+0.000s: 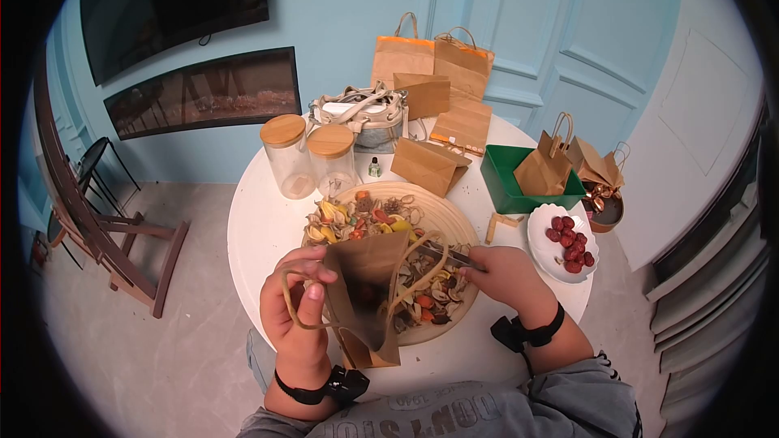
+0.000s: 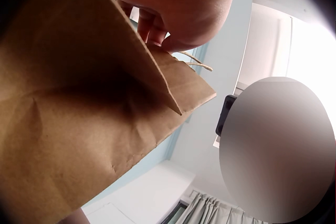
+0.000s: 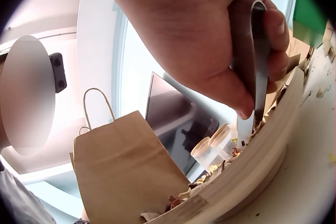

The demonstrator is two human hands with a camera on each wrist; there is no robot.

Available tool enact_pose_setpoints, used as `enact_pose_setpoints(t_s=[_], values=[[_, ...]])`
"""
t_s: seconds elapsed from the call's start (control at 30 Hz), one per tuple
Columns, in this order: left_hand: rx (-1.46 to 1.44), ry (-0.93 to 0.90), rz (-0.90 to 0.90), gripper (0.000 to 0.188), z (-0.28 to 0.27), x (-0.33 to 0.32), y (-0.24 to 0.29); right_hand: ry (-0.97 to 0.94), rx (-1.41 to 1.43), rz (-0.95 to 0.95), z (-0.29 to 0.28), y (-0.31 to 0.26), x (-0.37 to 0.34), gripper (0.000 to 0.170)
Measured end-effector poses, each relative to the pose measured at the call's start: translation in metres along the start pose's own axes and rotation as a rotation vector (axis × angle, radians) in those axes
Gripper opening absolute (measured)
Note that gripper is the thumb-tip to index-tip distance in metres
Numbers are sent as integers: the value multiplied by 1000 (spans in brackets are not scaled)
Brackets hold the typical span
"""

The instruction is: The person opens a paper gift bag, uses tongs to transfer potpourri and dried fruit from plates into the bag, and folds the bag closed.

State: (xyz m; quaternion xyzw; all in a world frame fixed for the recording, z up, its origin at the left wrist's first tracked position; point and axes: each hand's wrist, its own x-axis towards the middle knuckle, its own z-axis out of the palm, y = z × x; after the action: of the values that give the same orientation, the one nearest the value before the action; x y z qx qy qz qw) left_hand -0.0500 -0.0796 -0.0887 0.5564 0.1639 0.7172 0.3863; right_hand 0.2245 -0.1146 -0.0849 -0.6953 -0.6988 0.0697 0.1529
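Note:
My left hand (image 1: 296, 304) grips the left side of an open brown paper bag (image 1: 357, 255) by its edge, with one twisted handle looping over the fingers. The bag's mouth faces up toward me and its inside is dark. In the left wrist view the paper bag (image 2: 68, 145) fills the near side, below the palm. My right hand (image 1: 507, 276) holds metal tongs (image 3: 260, 50) pinched between thumb and fingers. The tips of the tongs reach down into dried potpourri (image 1: 434, 284) heaped on a round wooden tray (image 1: 458, 219), just right of the bag.
Two glass jars (image 1: 296, 182) with wooden lids stand back left, near a handbag (image 1: 377, 134) and a small bottle (image 1: 374, 167). Several paper bags (image 1: 462, 65) stand behind. To the right are a green bin (image 1: 507, 170) and a white plate (image 1: 560, 268) of red dates (image 1: 568, 231).

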Motion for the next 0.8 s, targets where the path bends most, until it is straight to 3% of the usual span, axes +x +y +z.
enact_pose_setpoints(t_s=[0.2,0.27,0.37,0.43,0.53,0.8], values=[[14,0,-48,13,1,1,4,82,7,-23,-9,-1,-2,32],[30,-12,-8,12,-1,2,0,125,77,57,-24,-9,-4,30],[44,-11,10,13,0,2,1,278,69,-46,-48,-18,-3,31],[38,-20,7,14,0,2,0,253,150,5,-74,-35,-4,28],[8,-10,-13,15,2,1,3,422,233,-147,-99,-53,-7,20],[24,-21,26,15,-3,0,-3,289,248,-361,-110,-80,-30,23]])
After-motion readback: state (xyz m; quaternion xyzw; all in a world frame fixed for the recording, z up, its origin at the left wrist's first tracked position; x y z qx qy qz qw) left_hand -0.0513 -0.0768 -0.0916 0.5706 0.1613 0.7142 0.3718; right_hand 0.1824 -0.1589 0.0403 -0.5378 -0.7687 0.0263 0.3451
